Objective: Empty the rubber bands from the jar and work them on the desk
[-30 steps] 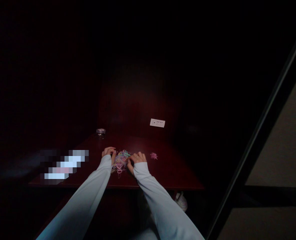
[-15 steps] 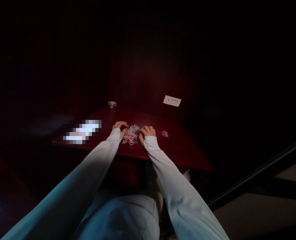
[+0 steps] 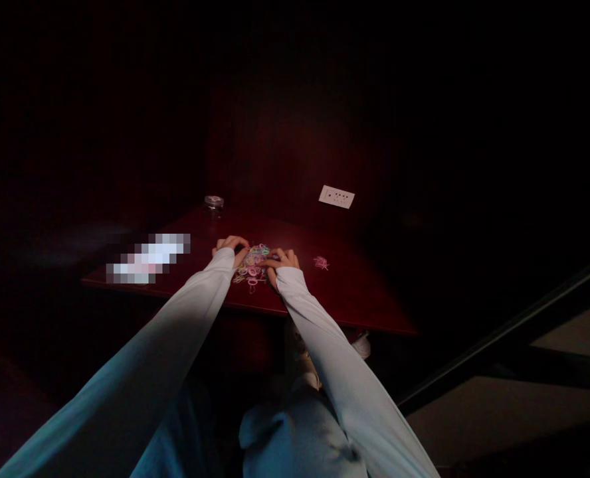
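Note:
A loose pile of small, colourful loop-shaped pieces, pink, yellow, green and lilac, lies on the dark red table. At its left edge is my left hand, fingers curved over the pieces and the thumb apart from them. From the right side my right hand reaches into the heap with bent fingers drawn together. Whatever its fingertips hold is too small to make out. A separate little heap of pink pieces lies to the right of my right hand.
Toward the back left of the table stands a clear lidded jar. A bright blurred-out rectangle lies at the left. Behind the table, a white socket plate is on the dark wall. The table's front edge runs below my forearms.
The view has shifted slightly, so everything appears a little further left. My right hand's fingers have drawn in over the pile; both hands stay at its sides.

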### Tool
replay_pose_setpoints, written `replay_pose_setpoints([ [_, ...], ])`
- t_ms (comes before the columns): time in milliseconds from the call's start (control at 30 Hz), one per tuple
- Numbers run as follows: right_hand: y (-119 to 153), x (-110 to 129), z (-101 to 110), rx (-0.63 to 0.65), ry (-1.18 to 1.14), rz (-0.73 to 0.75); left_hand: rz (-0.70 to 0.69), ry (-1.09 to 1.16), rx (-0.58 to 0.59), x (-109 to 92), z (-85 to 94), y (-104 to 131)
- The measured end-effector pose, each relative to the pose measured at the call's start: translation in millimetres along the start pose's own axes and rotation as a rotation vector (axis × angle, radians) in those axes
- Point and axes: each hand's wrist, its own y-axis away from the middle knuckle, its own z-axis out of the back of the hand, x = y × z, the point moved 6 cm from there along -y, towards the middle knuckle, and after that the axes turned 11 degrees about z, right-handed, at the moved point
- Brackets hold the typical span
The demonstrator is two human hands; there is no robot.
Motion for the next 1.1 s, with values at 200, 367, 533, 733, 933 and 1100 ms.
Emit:
replay_pose_setpoints([
  [200,6,-10,6,-0.096,0.012,-0.128,-0.168,-0.065,0.166,0,-15.5,7],
  [367,11,-15,8,-0.164,-0.081,-0.203,-0.276,-0.087,0.206,4,-29.9,7],
  [533,13,-20,3,-0.190,-0.133,-0.254,-0.266,-0.057,0.165,7,-28.4,1],
  [733,16,-31,-1,-0.276,-0.076,-0.321,-0.222,-0.072,0.142,5,-22.2,-4],
  [933,13,-43,-7,-0.251,-0.026,-0.512,-0.218,-0.137,0.048,-12,-26.7,12],
  [1100,-4,-33,-24,-0.226,0.023,-0.436,-0.195,-0.169,0.085,-21,-41.5,16],
])
